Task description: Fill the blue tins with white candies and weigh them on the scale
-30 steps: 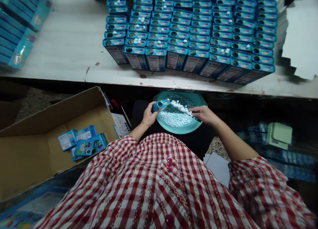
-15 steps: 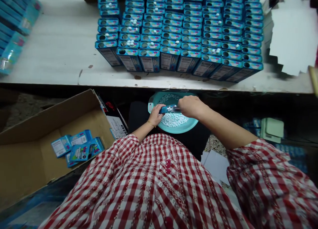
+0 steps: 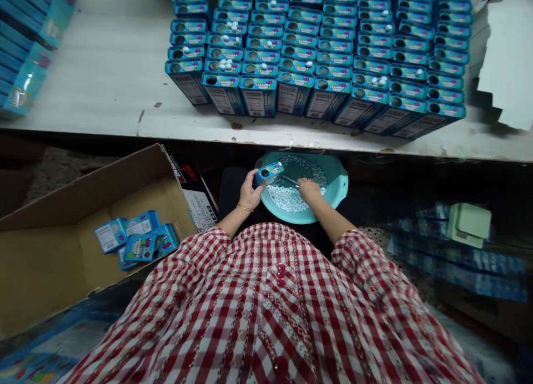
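A teal bowl (image 3: pixel 337 187) of small white tablets (image 3: pixel 287 198) rests in my lap, below the table edge. Over the bowl's left rim, my left hand (image 3: pixel 250 192) is closed round a small blue box (image 3: pixel 268 173), its round hole facing up. Inside the bowl, my right hand (image 3: pixel 308 190) is closed on a thin stick-like tool (image 3: pixel 289 180) that lies over the tablets and points toward the box.
Several rows of open blue boxes (image 3: pixel 320 45) stand on the white table (image 3: pixel 112 79), some with tablets on top. A cardboard carton (image 3: pixel 54 245) at my left holds a few blue boxes (image 3: pixel 137 240). Blue packs (image 3: pixel 25 45) lie far left. White card blanks (image 3: pixel 506 67) sit at right.
My right hand met the box with a row of tablets, then drew back down into the bowl. The left hand keeps hold of the box.
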Demonstrator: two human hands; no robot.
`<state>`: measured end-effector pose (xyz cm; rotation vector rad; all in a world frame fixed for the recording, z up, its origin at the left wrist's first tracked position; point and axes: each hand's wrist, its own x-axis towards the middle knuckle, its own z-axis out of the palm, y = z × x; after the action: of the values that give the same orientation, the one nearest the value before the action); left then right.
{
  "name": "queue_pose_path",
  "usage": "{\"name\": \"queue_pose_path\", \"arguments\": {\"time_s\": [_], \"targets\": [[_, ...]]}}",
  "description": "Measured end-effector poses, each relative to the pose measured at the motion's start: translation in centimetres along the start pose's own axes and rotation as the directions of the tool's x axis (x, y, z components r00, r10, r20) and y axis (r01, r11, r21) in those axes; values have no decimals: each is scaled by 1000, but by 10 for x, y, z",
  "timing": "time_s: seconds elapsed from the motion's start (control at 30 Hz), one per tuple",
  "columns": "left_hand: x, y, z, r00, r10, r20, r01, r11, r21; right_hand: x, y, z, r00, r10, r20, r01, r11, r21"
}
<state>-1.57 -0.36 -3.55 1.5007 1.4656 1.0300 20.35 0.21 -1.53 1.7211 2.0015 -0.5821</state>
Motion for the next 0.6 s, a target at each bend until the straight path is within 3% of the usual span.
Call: {"name": "queue_pose_path", "arguments": {"time_s": [0.13,0.37,0.47,0.6], "targets": [[1,-1,1,1000,4,-1,-4,1000,-23,-1,-16,24,983,-156,95,152,987,48],[4,-4,-2,999,29,-24,-30,999,-36,-1,19,25,952,-217,218,181,968,173],[6,-7,-2,999,36,-25,-38,998,-60,-13,33,10,956,-240,167,189,942,276],[7,-5,-1,997,75,17,-74,997,-38,-44,51,-25,976,-216,-11,192,843,502]]}}
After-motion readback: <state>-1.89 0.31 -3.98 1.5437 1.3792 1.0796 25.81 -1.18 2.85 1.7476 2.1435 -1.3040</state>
